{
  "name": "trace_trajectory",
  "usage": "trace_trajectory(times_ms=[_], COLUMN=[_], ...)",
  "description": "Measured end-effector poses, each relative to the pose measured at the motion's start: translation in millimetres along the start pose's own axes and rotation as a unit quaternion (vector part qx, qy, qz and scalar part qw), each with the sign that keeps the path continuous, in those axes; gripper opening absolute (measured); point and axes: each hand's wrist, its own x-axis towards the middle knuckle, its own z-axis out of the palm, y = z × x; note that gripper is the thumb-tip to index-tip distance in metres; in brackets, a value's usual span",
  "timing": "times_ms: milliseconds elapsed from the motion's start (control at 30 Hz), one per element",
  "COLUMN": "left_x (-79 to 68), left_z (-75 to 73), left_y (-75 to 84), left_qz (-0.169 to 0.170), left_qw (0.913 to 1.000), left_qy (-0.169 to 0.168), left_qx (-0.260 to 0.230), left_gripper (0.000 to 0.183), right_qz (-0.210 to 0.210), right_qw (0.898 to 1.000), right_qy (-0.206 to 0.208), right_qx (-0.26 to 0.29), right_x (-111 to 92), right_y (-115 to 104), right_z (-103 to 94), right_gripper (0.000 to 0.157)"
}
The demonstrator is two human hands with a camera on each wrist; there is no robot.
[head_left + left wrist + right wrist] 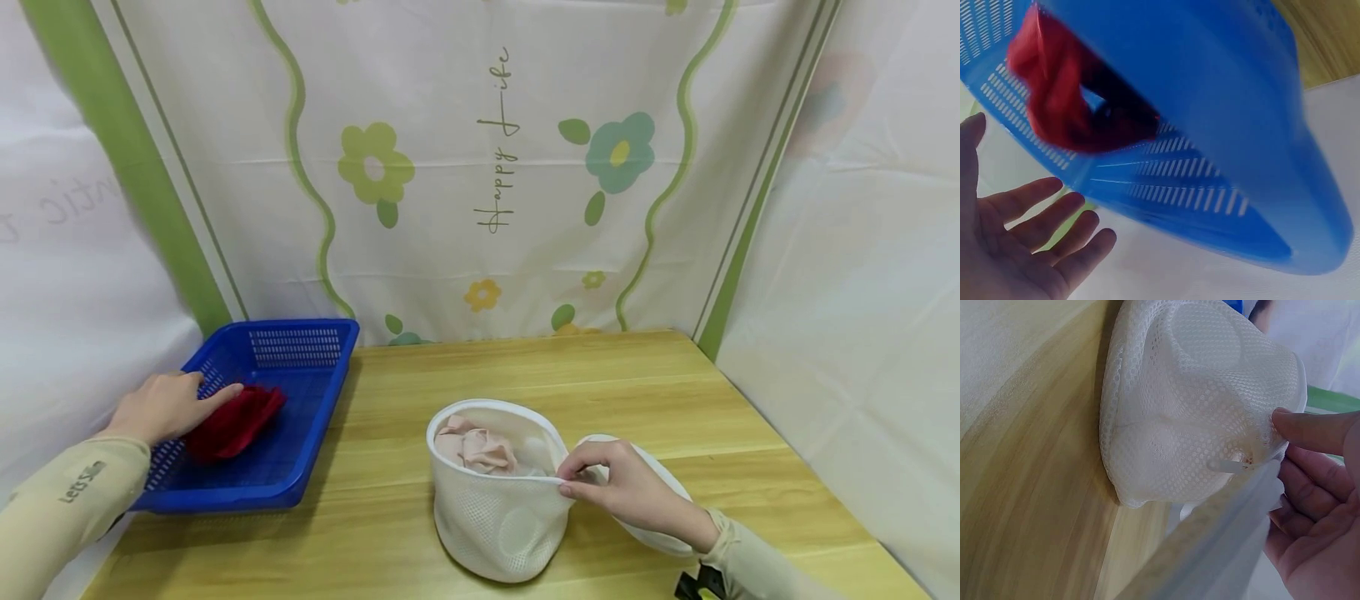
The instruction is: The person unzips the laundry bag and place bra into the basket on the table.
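A white mesh laundry bag (498, 521) stands upright on the table with its round lid (660, 492) folded out to the right. Inside lies a crumpled pale pink cloth (480, 446). My right hand (633, 492) pinches the bag's rim on its right side between thumb and fingers, seen also in the right wrist view near the mesh wall (1197, 394). Over at the left, my left hand (161, 408) hovers at the side of the blue basket (315, 450), its fingers (1041, 194) spread and apart from the red cloth (236, 421) that lies in the basket.
The wood-grain table (375, 533) meets a printed curtain (450, 192) at the back. More white sheeting (862, 317) hangs along the right side and the left side, close to the basket.
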Motion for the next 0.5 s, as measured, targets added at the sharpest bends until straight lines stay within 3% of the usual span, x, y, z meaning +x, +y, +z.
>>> trace_trajectory(times_ms=[200,500], left_x=[2.4,2.3], left_z=[-4.9,-7.4], left_y=[8.2,23.9], left_qz=[0.012,0.032], left_qw=[0.9999,0.9995], left_qy=[-0.001,0.005], left_qx=[0.005,0.004], left_gripper=[0.089,0.09], right_qz=[0.001,-0.003], right_qw=[1.0,1.0], right_qy=[0.0,0.0], right_qx=[0.0,-0.003], right_x=[0.9,0.8], right_y=[-1.4,-1.7], right_z=[0.3,0.0], right_gripper=[0.007,0.008])
